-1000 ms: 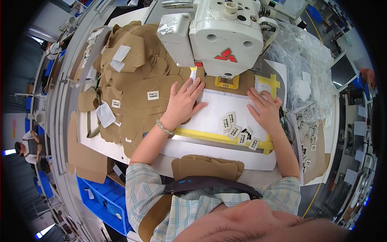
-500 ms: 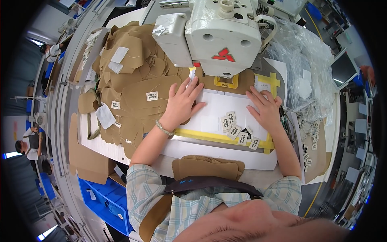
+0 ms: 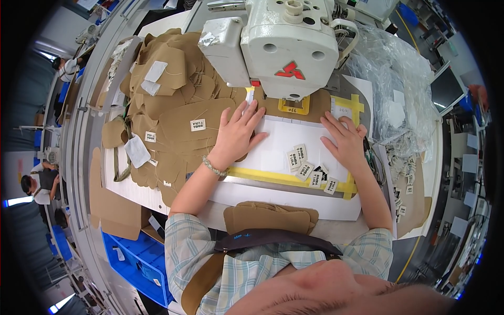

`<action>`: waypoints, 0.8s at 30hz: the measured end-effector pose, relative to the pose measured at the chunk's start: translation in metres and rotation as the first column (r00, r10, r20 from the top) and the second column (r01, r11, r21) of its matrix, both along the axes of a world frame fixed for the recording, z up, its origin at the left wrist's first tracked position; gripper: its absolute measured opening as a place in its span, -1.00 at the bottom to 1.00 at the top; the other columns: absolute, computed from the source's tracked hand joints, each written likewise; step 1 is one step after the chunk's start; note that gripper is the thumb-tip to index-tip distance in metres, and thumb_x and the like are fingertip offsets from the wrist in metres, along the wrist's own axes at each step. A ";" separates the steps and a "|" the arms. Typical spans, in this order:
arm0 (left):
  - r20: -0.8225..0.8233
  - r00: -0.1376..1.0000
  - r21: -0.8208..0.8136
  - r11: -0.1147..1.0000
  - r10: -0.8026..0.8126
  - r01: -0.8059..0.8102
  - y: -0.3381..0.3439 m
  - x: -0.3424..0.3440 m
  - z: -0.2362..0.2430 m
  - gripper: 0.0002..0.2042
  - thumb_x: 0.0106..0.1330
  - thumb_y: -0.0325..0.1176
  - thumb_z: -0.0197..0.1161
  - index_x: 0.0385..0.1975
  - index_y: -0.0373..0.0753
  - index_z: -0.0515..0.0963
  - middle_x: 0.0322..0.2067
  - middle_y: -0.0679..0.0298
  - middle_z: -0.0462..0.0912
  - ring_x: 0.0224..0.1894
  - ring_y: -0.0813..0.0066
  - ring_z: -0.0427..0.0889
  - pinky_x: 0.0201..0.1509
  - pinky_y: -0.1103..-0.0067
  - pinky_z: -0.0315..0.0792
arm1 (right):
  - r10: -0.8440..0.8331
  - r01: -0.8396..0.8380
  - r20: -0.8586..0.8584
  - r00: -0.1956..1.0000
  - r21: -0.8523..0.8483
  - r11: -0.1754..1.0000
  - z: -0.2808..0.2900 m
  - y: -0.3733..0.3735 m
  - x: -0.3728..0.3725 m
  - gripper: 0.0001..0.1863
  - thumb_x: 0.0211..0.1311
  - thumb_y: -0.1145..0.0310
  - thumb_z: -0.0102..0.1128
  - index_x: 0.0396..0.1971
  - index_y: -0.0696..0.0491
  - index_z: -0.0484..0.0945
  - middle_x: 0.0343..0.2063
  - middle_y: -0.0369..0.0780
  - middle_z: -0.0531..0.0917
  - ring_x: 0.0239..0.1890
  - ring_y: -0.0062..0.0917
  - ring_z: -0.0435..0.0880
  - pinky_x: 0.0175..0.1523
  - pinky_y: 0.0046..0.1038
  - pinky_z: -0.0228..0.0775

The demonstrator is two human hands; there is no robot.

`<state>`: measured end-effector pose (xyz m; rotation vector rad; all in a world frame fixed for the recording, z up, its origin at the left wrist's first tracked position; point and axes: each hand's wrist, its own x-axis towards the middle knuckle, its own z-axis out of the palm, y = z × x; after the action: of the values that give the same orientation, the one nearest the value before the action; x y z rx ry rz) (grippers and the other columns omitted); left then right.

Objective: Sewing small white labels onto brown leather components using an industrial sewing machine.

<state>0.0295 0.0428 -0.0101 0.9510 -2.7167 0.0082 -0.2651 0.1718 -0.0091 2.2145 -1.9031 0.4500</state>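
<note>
My left hand (image 3: 239,131) lies with fingers spread at the left edge of a white template board (image 3: 268,147), beside brown cut pieces. My right hand (image 3: 341,137) rests on the board's right part, fingers apart, tips near the brown piece (image 3: 320,105) under the sewing machine (image 3: 270,55). A yellow numbered frame (image 3: 293,105) sits beneath the machine head, between my hands. Yellow tape (image 3: 257,174) borders the board. Several small printed labels (image 3: 304,171) are scattered on it below my hands. Neither hand grips anything.
Brown piles (image 3: 163,105) cover the left. Plastic wrapping (image 3: 388,89) and loose labels (image 3: 409,178) lie right. Folded brown pieces (image 3: 270,218) rest at the front edge, a blue crate (image 3: 134,262) below left. A monitor (image 3: 446,89) stands right. Co-workers (image 3: 37,186) are at far left.
My hands stay in place. The view has shifted very slightly, with the machine head a little further left in the picture. A far-left co-worker's arms and posture differ.
</note>
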 end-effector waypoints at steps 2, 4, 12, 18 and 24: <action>0.008 1.000 0.011 1.000 0.002 -0.003 0.000 0.000 0.000 -0.42 0.30 0.05 0.17 0.25 -0.11 0.35 0.31 0.19 0.34 0.34 0.25 0.31 0.34 0.08 0.08 | -0.003 0.003 0.004 1.000 0.004 1.000 0.001 -0.001 0.001 -0.46 0.12 0.04 0.28 0.10 -0.07 0.54 0.17 -0.40 0.54 0.04 -0.52 0.45 0.03 -0.30 -0.01; -0.012 1.000 0.019 0.999 -0.026 0.026 0.000 -0.002 0.003 -0.40 0.30 0.04 0.17 0.26 -0.13 0.34 0.31 0.18 0.34 0.35 0.26 0.29 0.36 0.11 0.08 | 0.005 -0.004 0.029 1.000 -0.009 1.000 0.005 -0.004 0.005 -0.45 0.13 0.03 0.27 0.12 -0.08 0.53 0.18 -0.40 0.54 0.06 -0.50 0.45 0.04 -0.28 0.00; -0.037 0.987 0.124 0.979 -0.159 0.162 -0.003 -0.003 0.004 -0.35 0.29 -0.01 0.20 0.31 -0.21 0.28 0.34 0.16 0.29 0.40 0.28 0.23 0.44 0.28 0.05 | 0.032 -0.032 0.017 0.999 -0.003 0.999 -0.001 -0.006 0.007 -0.46 0.15 0.02 0.26 0.11 -0.06 0.54 0.16 -0.36 0.56 0.06 -0.49 0.45 -0.01 -0.28 0.03; -0.055 0.987 0.113 0.981 -0.154 0.159 -0.003 -0.004 0.002 -0.36 0.29 -0.02 0.21 0.30 -0.23 0.29 0.33 0.14 0.30 0.38 0.26 0.25 0.43 0.28 0.08 | 0.010 -0.009 0.014 1.000 -0.013 1.000 -0.002 -0.006 0.005 -0.47 0.13 0.04 0.28 0.08 -0.04 0.56 0.13 -0.34 0.59 0.03 -0.51 0.46 -0.03 -0.30 0.01; -0.072 0.986 0.118 0.980 -0.151 0.159 -0.004 -0.004 0.003 -0.38 0.29 -0.03 0.21 0.27 -0.24 0.32 0.32 0.14 0.32 0.38 0.25 0.26 0.42 0.28 0.09 | 0.006 -0.005 0.023 1.000 -0.021 1.000 -0.001 -0.006 0.004 -0.48 0.13 0.05 0.29 0.07 -0.03 0.57 0.12 -0.34 0.60 0.02 -0.52 0.47 -0.01 -0.32 0.00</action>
<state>0.0257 0.0392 -0.0076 0.7542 -2.7515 -0.2180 -0.2615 0.1659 -0.0106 2.2118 -1.8957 0.4963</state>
